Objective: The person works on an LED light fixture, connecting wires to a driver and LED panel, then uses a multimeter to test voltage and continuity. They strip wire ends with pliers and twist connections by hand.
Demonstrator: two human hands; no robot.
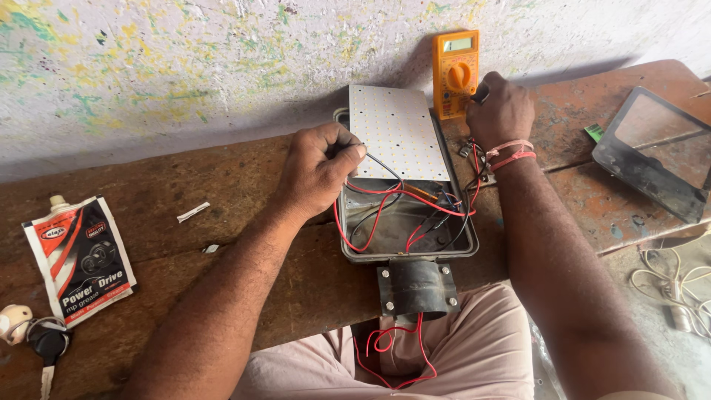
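- Two hands work at once: your left hand [318, 169] pinches a dark wire against the edge of the white LED panel [396, 130], fingers closed on it.
- Your right hand [498, 110] is closed around the dial of the orange multimeter [455, 72] leaning on the wall.
- Judged step: setting the meter range while holding a probe point on the open lamp housing [406, 222].
- Next move calls for a steady left pinch.
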